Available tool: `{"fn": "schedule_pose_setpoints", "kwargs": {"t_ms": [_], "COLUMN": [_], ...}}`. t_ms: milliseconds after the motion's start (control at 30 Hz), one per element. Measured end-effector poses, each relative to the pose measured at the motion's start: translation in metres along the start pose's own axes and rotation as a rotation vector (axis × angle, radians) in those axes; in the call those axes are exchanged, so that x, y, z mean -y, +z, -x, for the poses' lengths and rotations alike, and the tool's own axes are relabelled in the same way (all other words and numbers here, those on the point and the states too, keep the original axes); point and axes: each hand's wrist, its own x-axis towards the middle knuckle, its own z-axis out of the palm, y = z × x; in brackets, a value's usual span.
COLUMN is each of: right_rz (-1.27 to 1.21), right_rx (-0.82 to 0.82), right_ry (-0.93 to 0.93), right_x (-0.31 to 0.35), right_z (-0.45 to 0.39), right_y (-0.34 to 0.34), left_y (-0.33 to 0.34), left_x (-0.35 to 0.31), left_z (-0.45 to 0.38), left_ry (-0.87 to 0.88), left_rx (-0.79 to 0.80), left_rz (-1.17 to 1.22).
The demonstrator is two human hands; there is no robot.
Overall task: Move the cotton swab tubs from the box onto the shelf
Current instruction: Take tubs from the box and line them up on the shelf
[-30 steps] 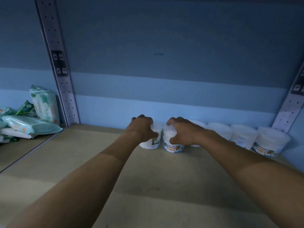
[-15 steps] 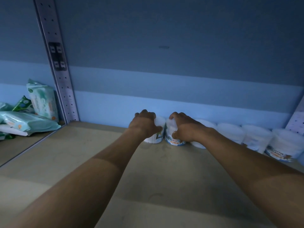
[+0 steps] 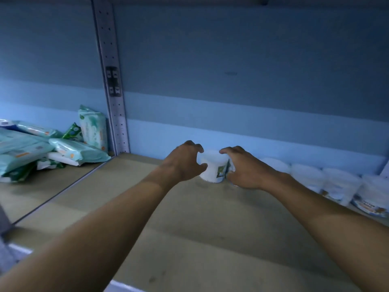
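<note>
From where I watch, both forearms reach across the shelf [image 3: 189,239] toward its back. My left hand [image 3: 185,163] curls loosely beside the leftmost tub [image 3: 212,168], fingers spread and barely touching. My right hand [image 3: 244,171] covers a second tub [image 3: 230,165]; I cannot tell whether it grips. More tubs [image 3: 336,182] line the back wall rightward. Placement looks nearly done; next, let go and withdraw.
</note>
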Motion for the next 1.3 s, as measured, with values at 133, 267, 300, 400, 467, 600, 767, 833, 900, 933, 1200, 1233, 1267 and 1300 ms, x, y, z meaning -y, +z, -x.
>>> {"fn": "schedule_pose_setpoints", "kwargs": {"t_ms": [133,267,300,400,467,600,767,833,900,933,1200,1233,1267,1300], "right_rz": [-0.027,-0.042,-0.043,-0.045,-0.058,-0.091,-0.06,-0.065,-0.066,-0.058,0.113,0.135,0.151,0.164], "right_rx": [0.015,0.065,0.078,0.103,0.138,0.281,0.497,0.596,0.683,0.713,0.845,0.878,0.914,0.946], "right_ry": [-0.162,-0.302,-0.335,-0.441,-0.52,-0.63,-0.716,-0.707,-0.684,-0.675,-0.675,-0.67,-0.659,-0.645], "right_x": [0.058,0.121,0.138,0.19,0.226,0.291,0.338,0.346,0.348,0.348,0.332,0.328,0.326,0.323], "right_z": [0.027,0.048,0.053,0.072,0.086,0.117,0.141,0.147,0.154,0.158,0.185,0.188,0.192,0.196], "right_y": [0.004,0.014,0.017,0.033,0.047,0.088,0.162,0.196,0.23,0.246,0.359,0.372,0.385,0.397], "left_y": [-0.049,-0.091,-0.1,-0.123,-0.135,-0.145,-0.122,-0.101,-0.077,-0.064,0.039,0.053,0.067,0.081], "left_x": [0.024,0.051,0.058,0.078,0.092,0.127,0.18,0.202,0.221,0.23,0.284,0.288,0.291,0.294], "left_z": [0.063,0.133,0.152,0.211,0.252,0.34,0.445,0.48,0.509,0.521,0.569,0.572,0.575,0.578], "left_ry": [-0.045,-0.088,-0.099,-0.156,-0.219,-0.369,-0.589,-0.646,-0.711,-0.742,-0.867,-0.876,-0.88,-0.877], "left_rx": [-0.038,-0.035,-0.027,-0.014,-0.007,0.078,0.215,0.252,0.3,0.325,0.387,0.386,0.387,0.391], "left_rz": [-0.058,-0.128,-0.153,-0.202,-0.21,-0.228,-0.185,-0.168,-0.12,-0.094,0.039,0.047,0.059,0.074]}}
